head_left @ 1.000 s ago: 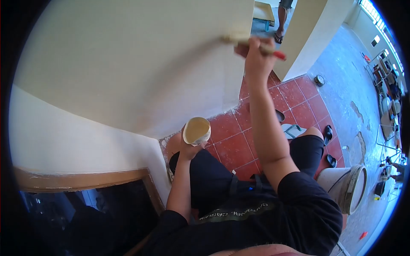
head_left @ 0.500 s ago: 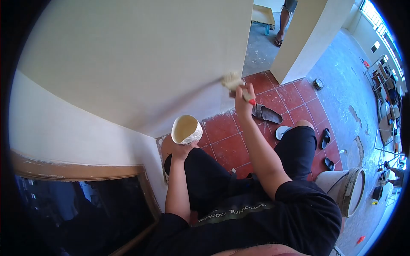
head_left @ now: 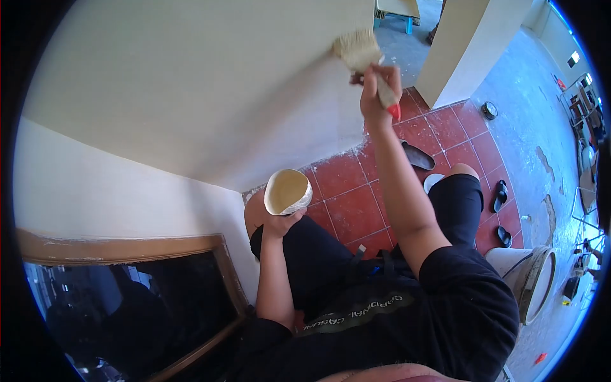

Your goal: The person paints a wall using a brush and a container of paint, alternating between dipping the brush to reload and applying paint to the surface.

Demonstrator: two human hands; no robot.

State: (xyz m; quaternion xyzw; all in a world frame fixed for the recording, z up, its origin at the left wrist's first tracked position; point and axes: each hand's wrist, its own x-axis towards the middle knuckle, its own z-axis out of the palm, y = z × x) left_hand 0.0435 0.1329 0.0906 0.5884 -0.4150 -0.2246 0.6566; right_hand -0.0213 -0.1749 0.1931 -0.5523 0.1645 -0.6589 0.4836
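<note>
Gripped in my right hand [head_left: 380,89] is a wide paintbrush [head_left: 358,49], its red-tipped handle pointing back toward me. The cream bristles are right at the pale wall [head_left: 223,83], near its outer corner. Low over my left thigh, my left hand [head_left: 283,221] is wrapped round the bottom of a paint cup [head_left: 289,192]. Tilted toward the wall, the cup has a paint-crusted white outside and a cream-coated inside. Some of my left fingers are hidden beneath it.
Red tiles [head_left: 347,209] cover the floor, with sandals [head_left: 418,155] lying about. A large white bucket [head_left: 523,274] stands by my right side. A wood-framed dark pane [head_left: 133,312] is at lower left. Beyond the pillar [head_left: 474,57], a small tin [head_left: 489,110] sits on grey concrete.
My right hand has carried the paintbrush upward along the wall's corner. The cup in my left hand stays near my thigh. The view has shifted slightly.
</note>
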